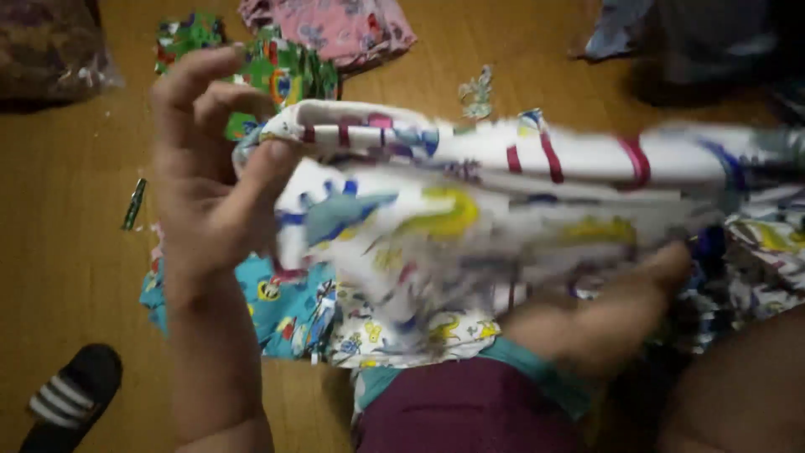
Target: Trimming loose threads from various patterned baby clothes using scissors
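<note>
A white cloth with colourful cartoon prints [470, 210] is stretched sideways between my hands above the wooden floor [59, 218]. My left hand [210, 176] pinches its left edge between thumb and fingers, with the other fingers spread. My right hand [604, 310] is blurred under the cloth's lower right part and grips it from below. A maroon garment with a teal band [470, 403] lies beneath, close to me.
A turquoise printed cloth [285, 310] lies under the white one. Green printed fabric [277, 67] and pink floral fabric [344, 25] lie farther back. A black striped slipper [71, 394] sits at lower left, dark bundles at the top corners.
</note>
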